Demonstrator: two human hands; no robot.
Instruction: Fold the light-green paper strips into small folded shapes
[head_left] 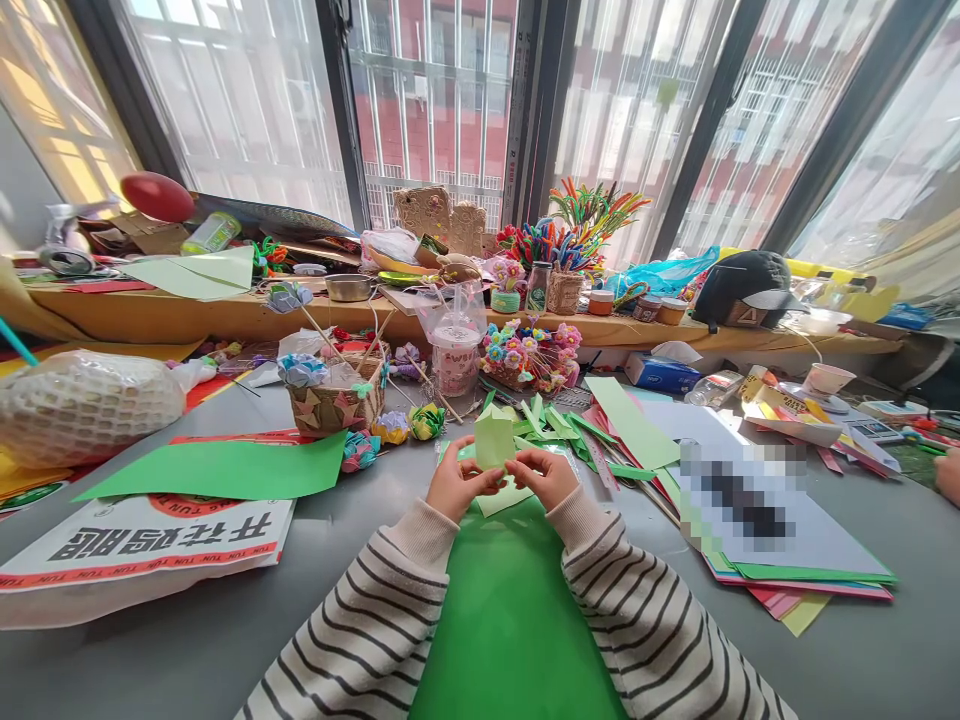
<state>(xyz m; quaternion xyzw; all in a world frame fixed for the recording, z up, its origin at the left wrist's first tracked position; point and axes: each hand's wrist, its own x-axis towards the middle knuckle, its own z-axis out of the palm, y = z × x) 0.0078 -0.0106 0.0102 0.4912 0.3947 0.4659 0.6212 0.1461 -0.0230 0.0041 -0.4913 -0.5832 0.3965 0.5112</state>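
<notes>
A small pale green paper piece (494,441) is held upright between my two hands, over a green sheet (517,610) on the grey table. My left hand (459,482) grips its left side, thumb pointing inward. On the right, my right hand (546,476) pinches the lower right edge with thumb and fingertips. Another pale green piece (504,497) shows just below the hands. Green paper strips (559,425) lie in a loose pile behind my right hand.
A basket with paper flowers (337,400) and a lidded cup (455,360) stand behind. A white and red bag (150,545) under a green sheet (225,470) lies left, stacked paper (817,535) right. Another person's hand (949,475) shows at the right edge.
</notes>
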